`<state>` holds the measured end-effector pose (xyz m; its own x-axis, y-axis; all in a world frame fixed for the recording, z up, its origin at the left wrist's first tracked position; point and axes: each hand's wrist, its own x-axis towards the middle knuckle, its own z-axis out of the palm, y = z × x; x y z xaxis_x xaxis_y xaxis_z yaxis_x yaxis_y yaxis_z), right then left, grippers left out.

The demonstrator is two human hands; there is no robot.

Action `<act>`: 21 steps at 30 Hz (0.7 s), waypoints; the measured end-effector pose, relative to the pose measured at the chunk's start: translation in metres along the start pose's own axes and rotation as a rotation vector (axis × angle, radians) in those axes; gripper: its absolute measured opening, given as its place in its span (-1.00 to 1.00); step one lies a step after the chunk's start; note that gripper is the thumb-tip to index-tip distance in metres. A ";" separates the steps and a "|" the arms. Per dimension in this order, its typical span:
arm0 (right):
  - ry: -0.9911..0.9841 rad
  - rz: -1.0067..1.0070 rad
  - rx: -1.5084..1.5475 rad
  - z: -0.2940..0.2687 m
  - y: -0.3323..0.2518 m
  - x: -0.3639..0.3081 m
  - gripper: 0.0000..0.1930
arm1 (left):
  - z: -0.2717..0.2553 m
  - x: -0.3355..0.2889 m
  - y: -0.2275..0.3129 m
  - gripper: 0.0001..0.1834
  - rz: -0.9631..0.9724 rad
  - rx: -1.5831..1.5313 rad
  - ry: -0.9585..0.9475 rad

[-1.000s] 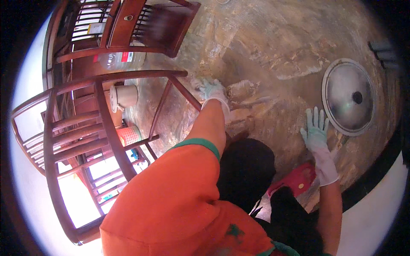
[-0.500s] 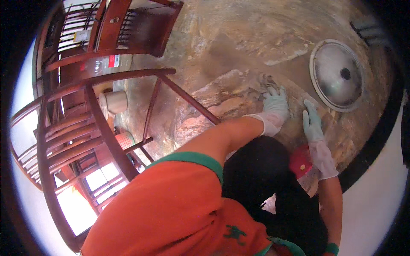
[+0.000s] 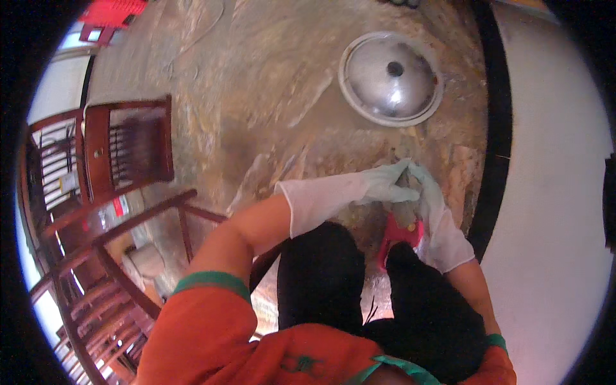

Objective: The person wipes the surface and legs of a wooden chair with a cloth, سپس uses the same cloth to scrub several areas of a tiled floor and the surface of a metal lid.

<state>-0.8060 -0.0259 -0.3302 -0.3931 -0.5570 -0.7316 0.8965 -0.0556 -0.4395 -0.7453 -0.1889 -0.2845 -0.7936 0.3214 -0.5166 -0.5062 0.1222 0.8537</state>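
My left hand (image 3: 384, 183) and my right hand (image 3: 431, 196) meet in front of my knees, both in pale, thin gloves. Their fingers close together around a limp greyish cloth (image 3: 404, 215), part of which hangs below them. Under the cloth is a bright pink-red thing (image 3: 393, 239) with a small gold spot; my hands and knee hide too much of it to tell its kind. A round, domed metal lid (image 3: 372, 77) with a dark knob lies on the floor beyond my hands.
The floor (image 3: 256, 83) has a brown, marbled pattern. Dark wooden chairs (image 3: 128, 144) stand at the left. A black skirting strip (image 3: 497, 128) and a white wall (image 3: 552, 192) run along the right. A red object (image 3: 115, 11) is at the far left.
My hands were apart, the left one pressed to the floor; now they are together with the cloth lifted between them. The view has turned, so the lid appears farther left.
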 end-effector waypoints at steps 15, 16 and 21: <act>0.623 -0.631 -1.713 -0.120 -0.059 0.006 -0.38 | -0.145 0.141 0.017 -0.68 -0.110 1.159 0.741; 0.659 -0.476 -1.869 -0.120 -0.047 0.011 -0.34 | -0.154 0.147 0.012 -0.69 -0.168 1.143 0.693; 0.678 -0.521 -1.897 -0.142 -0.048 0.021 -0.29 | -0.153 0.156 0.014 -0.69 -0.238 1.373 0.548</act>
<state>-0.8863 0.0822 -0.3985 -0.8755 -0.4259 -0.2284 -0.3951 0.9029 -0.1693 -0.9283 -0.2811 -0.3631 -0.9225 -0.1769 -0.3431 -0.1820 0.9831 -0.0175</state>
